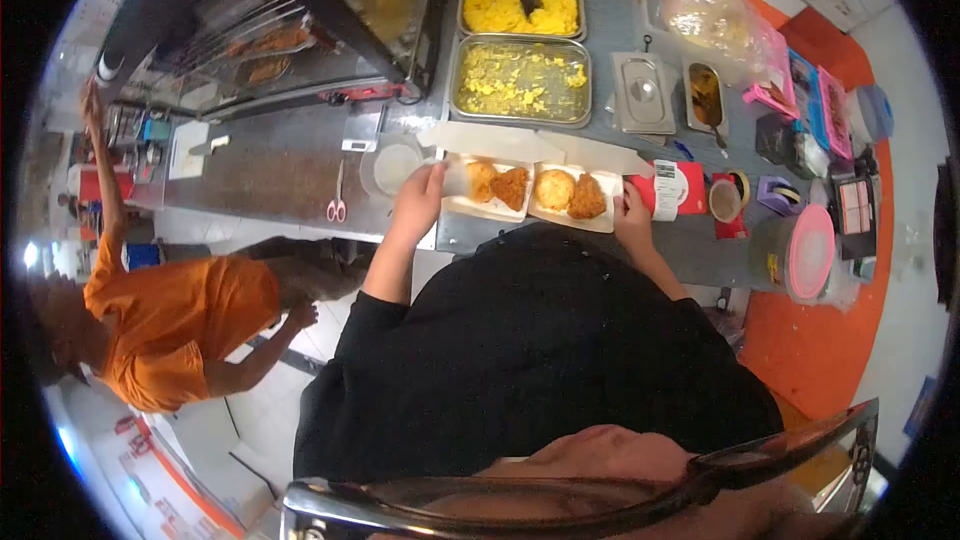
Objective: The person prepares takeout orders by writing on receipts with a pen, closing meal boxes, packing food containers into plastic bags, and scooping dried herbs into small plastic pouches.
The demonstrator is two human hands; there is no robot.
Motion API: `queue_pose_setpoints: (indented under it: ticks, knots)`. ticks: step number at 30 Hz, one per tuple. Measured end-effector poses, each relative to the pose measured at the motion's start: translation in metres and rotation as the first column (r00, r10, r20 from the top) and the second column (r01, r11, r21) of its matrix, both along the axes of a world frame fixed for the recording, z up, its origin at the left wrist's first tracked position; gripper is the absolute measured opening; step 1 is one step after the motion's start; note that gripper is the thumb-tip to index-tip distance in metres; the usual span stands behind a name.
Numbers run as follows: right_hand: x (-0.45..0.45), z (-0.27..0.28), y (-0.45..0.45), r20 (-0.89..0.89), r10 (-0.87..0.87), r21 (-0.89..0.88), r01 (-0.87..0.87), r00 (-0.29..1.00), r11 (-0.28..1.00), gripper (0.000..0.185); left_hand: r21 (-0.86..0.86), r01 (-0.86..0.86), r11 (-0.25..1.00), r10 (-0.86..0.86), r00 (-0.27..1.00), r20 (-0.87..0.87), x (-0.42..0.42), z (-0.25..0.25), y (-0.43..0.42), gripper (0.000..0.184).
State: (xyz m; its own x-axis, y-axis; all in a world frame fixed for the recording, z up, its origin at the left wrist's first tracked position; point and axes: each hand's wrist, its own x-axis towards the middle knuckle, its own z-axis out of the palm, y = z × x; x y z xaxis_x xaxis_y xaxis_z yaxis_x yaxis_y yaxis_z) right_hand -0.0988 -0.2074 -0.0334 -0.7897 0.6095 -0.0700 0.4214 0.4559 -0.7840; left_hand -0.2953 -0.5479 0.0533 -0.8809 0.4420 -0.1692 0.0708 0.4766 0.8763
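Two open takeaway boxes stand side by side at the counter's front edge. The left box and the right box each hold a round pale-golden rice portion and a piece of brown fried chicken. My left hand is closed at the left end of the left box. A whitish, blurred thing shows at its fingertips, over the box's left part; its kind is unclear. My right hand grips the right edge of the right box, thumb and fingers at its wall.
Behind the boxes lie two metal trays of yellow food, the nearer tray and the farther tray. Scissors and a round clear tub are left; a red packet is right. A person in orange reaches toward the glass display cabinet.
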Motion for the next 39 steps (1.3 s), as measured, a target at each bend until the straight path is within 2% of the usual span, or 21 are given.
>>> queue_pose_setpoints:
  ticks: [1,2,3,4,6,8,9,10,12,14,16,17,19,21,23,28,30,33,35,37,39]
  knots:
    - [-0.002,-0.008,0.005,0.004,0.026,-0.008,-0.026,1.0,1.0,0.037,0.312,-0.049,0.949,-0.032,0.968,0.25,0.006,0.022,0.0,0.047]
    - [0.0,-0.028,0.012,-0.011,0.06,-0.021,-0.06,0.998,0.998,0.043,0.536,-0.061,0.842,-0.158,0.922,0.354,0.013,0.041,0.003,0.049]
    - [-0.005,-0.037,0.011,-0.023,0.091,-0.033,-0.092,0.996,0.995,0.05,0.727,-0.108,0.678,-0.303,0.86,0.41,0.014,0.059,0.002,0.051]
    - [-0.007,-0.027,0.01,-0.089,0.128,-0.269,-0.147,0.988,0.952,0.059,0.724,-0.132,0.677,-0.278,0.865,0.417,0.018,0.076,0.004,0.051]
    - [-0.012,-0.023,0.013,-0.113,0.193,-0.303,-0.219,0.975,0.927,0.061,0.773,0.019,0.635,-0.379,0.879,0.29,0.021,0.105,0.01,0.052]
    - [-0.015,-0.011,0.014,-0.138,0.244,-0.329,-0.277,0.96,0.903,0.063,0.783,0.062,0.619,-0.372,0.901,0.223,0.024,0.124,0.016,0.051]
    - [-0.014,-0.005,0.014,-0.099,0.214,-0.366,-0.235,0.972,0.9,0.066,0.787,0.119,0.606,-0.379,0.913,0.153,0.025,0.129,0.018,0.051]
    - [-0.019,0.006,0.01,-0.055,0.181,-0.401,-0.188,0.982,0.897,0.068,0.789,0.112,0.604,-0.371,0.916,0.154,0.021,0.135,0.015,0.051]
    - [-0.014,-0.016,0.024,-0.018,0.203,-0.366,-0.195,0.979,0.91,0.068,0.743,0.204,0.638,-0.357,0.933,0.05,0.023,0.14,0.014,0.051]
    - [-0.011,-0.013,0.032,0.021,0.218,-0.335,-0.198,0.976,0.921,0.068,0.712,0.232,0.663,-0.327,0.945,-0.003,0.025,0.143,0.016,0.051]
    - [-0.007,0.006,0.04,0.307,0.324,-0.307,-0.229,0.895,0.924,0.062,0.679,0.258,0.688,-0.302,0.952,-0.056,0.026,0.146,0.015,0.051]
    - [-0.011,0.03,0.036,0.31,0.326,-0.306,-0.23,0.893,0.924,0.062,0.673,0.279,0.685,-0.315,0.946,-0.071,0.021,0.15,0.011,0.051]
    - [-0.011,0.064,0.031,0.427,0.449,-0.251,-0.375,0.785,0.893,0.05,0.666,0.298,0.684,-0.322,0.942,-0.091,0.02,0.151,0.009,0.052]
    - [-0.007,0.064,0.036,0.45,0.467,-0.238,-0.402,0.761,0.884,0.046,0.614,0.342,0.712,-0.312,0.937,-0.159,0.016,0.15,0.007,0.05]
    - [-0.004,0.06,0.044,0.473,0.479,-0.229,-0.423,0.739,0.877,0.043,0.622,0.339,0.706,-0.317,0.936,-0.15,0.013,0.149,0.003,0.05]
    - [-0.01,0.068,0.037,0.536,0.423,-0.246,-0.344,0.73,0.906,0.038,0.635,0.349,0.689,-0.347,0.928,-0.133,-0.018,0.149,-0.024,0.046]
    - [-0.012,0.066,0.031,0.515,0.402,-0.259,-0.309,0.757,0.915,0.038,0.506,0.417,0.755,-0.332,0.909,-0.252,-0.033,0.147,-0.037,0.042]
    - [-0.02,0.08,0.005,0.522,0.345,-0.225,-0.265,0.78,0.938,0.037,0.511,0.375,0.773,-0.341,0.926,-0.163,-0.044,0.153,-0.05,0.046]
    - [-0.01,0.083,-0.004,0.549,0.298,-0.173,-0.243,0.781,0.954,0.037,0.522,0.396,0.756,-0.36,0.916,-0.174,-0.044,0.157,-0.052,0.047]
    - [-0.005,0.077,-0.016,0.495,0.309,-0.187,-0.248,0.812,0.951,0.036,0.532,0.422,0.734,-0.383,0.904,-0.188,-0.053,0.156,-0.057,0.049]
    - [0.005,0.081,-0.033,0.497,0.248,-0.191,-0.174,0.832,0.966,0.036,0.544,0.431,0.72,-0.397,0.899,-0.187,-0.059,0.152,-0.058,0.05]
